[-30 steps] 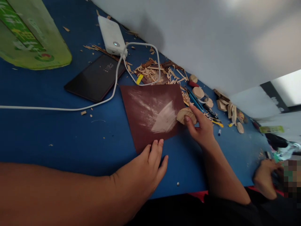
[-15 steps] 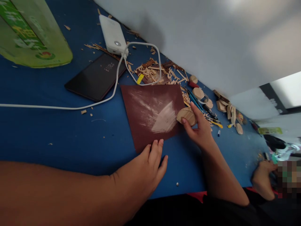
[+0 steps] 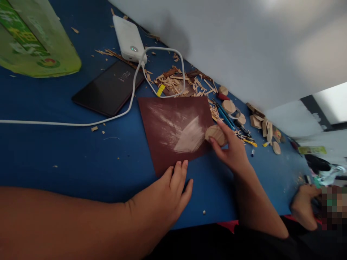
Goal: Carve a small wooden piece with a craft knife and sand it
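Observation:
A dark reddish-brown sheet of sandpaper (image 3: 159,141) lies on the blue table (image 3: 108,162), with a pale patch of wood dust on its right half. My left hand (image 3: 168,193) rests flat, its fingertips on the sheet's near edge and its thumb a little apart. In my right hand (image 3: 230,148) a small rounded wooden disc (image 3: 217,135) is gripped between thumb and fingers at the sheet's right edge. Part of the disc is covered by the thumb, and its underside is hidden.
Beyond the sheet lie wood shavings (image 3: 173,81), a dark phone (image 3: 108,88) and a white power bank (image 3: 128,38) with its cable. A green bottle (image 3: 40,47) is at the upper left. Pens (image 3: 226,117) and wood blocks (image 3: 267,128) sit along the wall. Another person's arm (image 3: 303,206) shows at right.
The wooden disc in my right hand has turned slightly and shows a different face. My left hand stays in place on the sandpaper. The view has shifted very slightly.

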Demonstrator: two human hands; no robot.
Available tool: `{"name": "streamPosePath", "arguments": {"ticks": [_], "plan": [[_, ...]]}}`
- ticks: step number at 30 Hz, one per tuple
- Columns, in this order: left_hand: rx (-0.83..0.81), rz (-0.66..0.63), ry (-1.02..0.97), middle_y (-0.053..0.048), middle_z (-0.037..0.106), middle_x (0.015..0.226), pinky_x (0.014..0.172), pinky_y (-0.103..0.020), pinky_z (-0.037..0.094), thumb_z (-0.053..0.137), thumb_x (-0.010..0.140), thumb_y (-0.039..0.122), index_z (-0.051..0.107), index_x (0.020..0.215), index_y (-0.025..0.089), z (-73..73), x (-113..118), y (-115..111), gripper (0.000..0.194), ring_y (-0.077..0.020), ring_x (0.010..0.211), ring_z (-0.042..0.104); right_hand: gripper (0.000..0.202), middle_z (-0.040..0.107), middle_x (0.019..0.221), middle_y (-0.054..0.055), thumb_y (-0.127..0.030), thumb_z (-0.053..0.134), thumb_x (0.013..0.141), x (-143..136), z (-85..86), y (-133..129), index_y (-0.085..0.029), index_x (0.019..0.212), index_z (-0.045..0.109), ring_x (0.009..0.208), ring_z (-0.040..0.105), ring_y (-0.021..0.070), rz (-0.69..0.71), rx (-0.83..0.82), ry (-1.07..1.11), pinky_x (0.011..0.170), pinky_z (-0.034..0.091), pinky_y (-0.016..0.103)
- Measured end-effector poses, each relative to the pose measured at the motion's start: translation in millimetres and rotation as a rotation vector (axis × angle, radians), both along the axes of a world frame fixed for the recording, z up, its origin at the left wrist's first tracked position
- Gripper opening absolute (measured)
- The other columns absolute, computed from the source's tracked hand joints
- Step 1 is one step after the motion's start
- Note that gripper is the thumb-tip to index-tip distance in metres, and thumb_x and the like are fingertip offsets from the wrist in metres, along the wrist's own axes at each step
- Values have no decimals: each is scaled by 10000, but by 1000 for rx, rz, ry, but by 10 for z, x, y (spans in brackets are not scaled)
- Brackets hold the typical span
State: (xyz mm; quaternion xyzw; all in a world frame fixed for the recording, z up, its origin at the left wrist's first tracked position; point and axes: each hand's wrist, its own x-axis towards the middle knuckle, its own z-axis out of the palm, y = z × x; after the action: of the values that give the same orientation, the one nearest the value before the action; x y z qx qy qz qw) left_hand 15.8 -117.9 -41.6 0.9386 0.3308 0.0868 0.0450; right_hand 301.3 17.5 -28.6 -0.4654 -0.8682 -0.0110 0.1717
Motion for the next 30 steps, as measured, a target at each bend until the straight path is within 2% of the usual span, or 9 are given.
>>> {"name": "streamPosePath", "arguments": {"ticks": [3, 7, 9, 14, 18, 21, 24, 27, 30], "plan": [[9, -3, 33, -282, 530, 1651, 1190, -513, 463, 811, 848, 496, 589, 1572, 146, 2, 4, -9, 834, -457, 1503, 560, 751, 625, 1590, 121, -355, 680, 1018, -5, -12, 23, -317, 1707, 382, 1371, 681, 354, -65, 26, 49, 1094, 611, 552], [24, 0, 60, -269, 553, 1637, 1179, -499, 468, 792, 856, 518, 595, 1565, 157, 15, 6, -4, 820, -448, 1493, 574, 757, 714, 1469, 74, -303, 678, 1030, -172, 1, -168, -406, 1707, 355, 1219, 760, 290, 155, -82, 6, 996, 664, 456], [30, -5, 48, -280, 556, 1630, 1170, -500, 474, 790, 857, 521, 600, 1560, 148, 12, 6, 2, 818, -451, 1484, 583, 755, 738, 1425, 62, -285, 683, 1029, -191, 6, -202, -417, 1701, 365, 1170, 777, 273, 192, -102, -4, 957, 674, 424], [46, -36, 90, -289, 545, 1635, 1157, -499, 489, 777, 851, 579, 578, 1579, 154, 17, 0, 17, 866, -459, 1472, 593, 774, 624, 1583, 125, -372, 724, 997, 11, -53, 31, -315, 1696, 396, 1356, 686, 338, -18, 6, 107, 1094, 610, 533], [47, -25, 107, -265, 550, 1642, 1170, -495, 474, 742, 899, 555, 581, 1581, 184, 16, 4, 15, 792, -441, 1486, 584, 796, 612, 1575, 154, -427, 750, 975, 85, -117, 128, -284, 1681, 411, 1348, 676, 354, -59, -4, 180, 1111, 581, 569], [78, -4, 79, -253, 577, 1624, 1161, -489, 472, 675, 960, 522, 608, 1562, 203, -67, 39, -7, 684, -426, 1469, 603, 803, 696, 1425, 156, -435, 771, 960, 52, -136, 108, -261, 1662, 422, 1182, 740, 327, -71, -59, 232, 1030, 614, 540], [140, 41, 7, -254, 617, 1585, 1134, -495, 478, 627, 989, 493, 656, 1517, 215, -221, 104, -45, 598, -425, 1429, 639, 761, 726, 1340, 140, -429, 808, 925, 18, -140, 99, -252, 1589, 482, 1125, 746, 308, -76, -112, 275, 980, 623, 510], [175, 72, -47, -274, 631, 1562, 1123, -528, 478, 671, 939, 536, 673, 1496, 197, -349, 155, -80, 651, -459, 1412, 642, 628, 753, 1252, 100, -401, 865, 872, 2, -146, 102, -262, 1417, 586, 1063, 751, 281, -94, -140, 372, 912, 630, 460], [170, 71, -46, -267, 624, 1575, 1137, -533, 468, 700, 908, 573, 648, 1520, 191, -382, 160, -95, 723, -464, 1434, 620, 477, 768, 1088, 56, -365, 894, 856, 0, -148, 86, -268, 1253, 647, 901, 744, 237, -131, -95, 541, 775, 619, 388]]}}
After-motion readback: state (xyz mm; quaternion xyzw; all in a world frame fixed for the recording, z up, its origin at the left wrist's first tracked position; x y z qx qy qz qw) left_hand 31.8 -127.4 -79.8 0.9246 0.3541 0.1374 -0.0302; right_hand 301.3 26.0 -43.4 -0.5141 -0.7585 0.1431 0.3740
